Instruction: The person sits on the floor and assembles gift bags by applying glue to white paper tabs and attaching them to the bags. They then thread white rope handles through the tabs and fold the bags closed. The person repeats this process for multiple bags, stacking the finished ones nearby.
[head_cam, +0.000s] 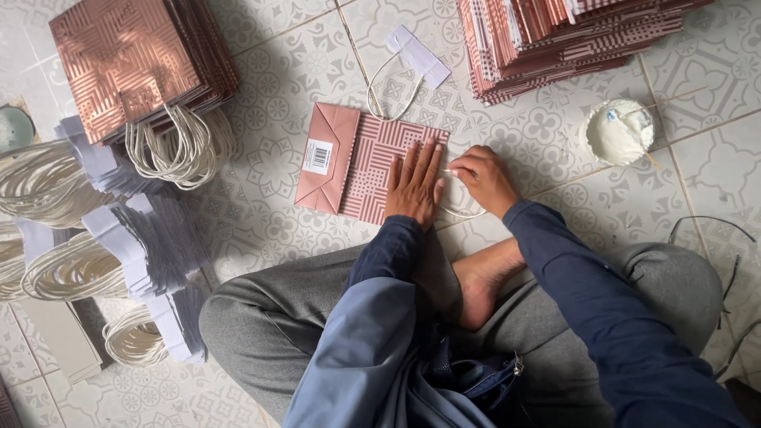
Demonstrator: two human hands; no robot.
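Rose-gold paper bag point(349, 162) lies flat on the tiled floor point(261, 222), long axis left-right; left hand point(415, 184) presses its right end, open-palmed, while right hand point(483, 179) pinches the white cord handle point(460, 208) just beside.

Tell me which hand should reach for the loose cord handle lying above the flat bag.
Left, probably. The right hand pinches a cord at the flat paper bag edge, so it is busy. The left hand only presses flat on the bag and lies nearer the loose cord handle.
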